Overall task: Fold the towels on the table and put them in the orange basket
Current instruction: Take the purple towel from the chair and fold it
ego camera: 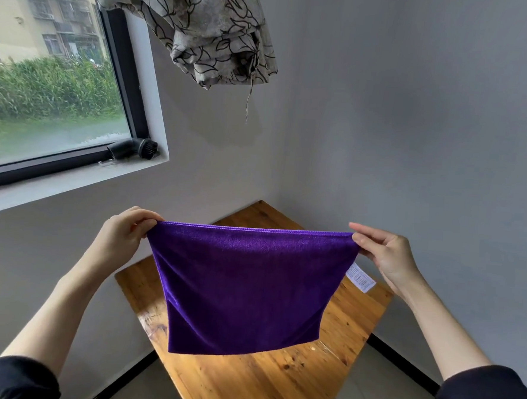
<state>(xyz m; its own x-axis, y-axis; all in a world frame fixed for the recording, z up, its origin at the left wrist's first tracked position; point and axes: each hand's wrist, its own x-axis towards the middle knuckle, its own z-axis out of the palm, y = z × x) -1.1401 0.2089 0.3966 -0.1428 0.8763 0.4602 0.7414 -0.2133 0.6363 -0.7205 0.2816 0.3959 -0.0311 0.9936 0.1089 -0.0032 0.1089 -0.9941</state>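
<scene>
A purple towel hangs stretched flat in the air above the wooden table. My left hand pinches its top left corner and my right hand pinches its top right corner. The top edge is pulled taut between them. A white care label sticks out from the towel's right side, just below my right hand. No orange basket is in view, and the towel hides the middle of the table.
The table stands in a corner between two grey walls. A window is at the left, with a black brush head on its sill. A patterned curtain is bunched up overhead. Grey floor shows at the table's right.
</scene>
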